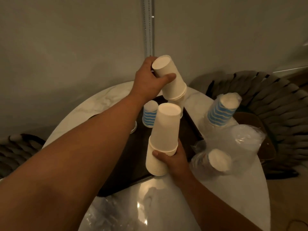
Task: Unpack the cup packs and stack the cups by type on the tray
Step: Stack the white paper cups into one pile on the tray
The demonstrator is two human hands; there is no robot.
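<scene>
A short stack of white cups [173, 80] is gripped, bottom up and tilted, by the left hand [148, 80] above the far end of the dark tray [191, 127]. A taller white stack [164, 140] is clasped by the right hand [173, 160] over the tray's near edge. Blue-striped cups [149, 115] stand on the tray; a wrapped striped pack [221, 110] stands on the bench [103, 100] right of it.

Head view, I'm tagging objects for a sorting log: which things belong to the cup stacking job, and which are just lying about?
Job:
white cups in left hand grip
white stack in right hand grip
striped cups on tray
dark tray
wrapped striped pack
wrapped pack lying down

Lying about:
woven chair
empty plastic wrap
round table
</scene>
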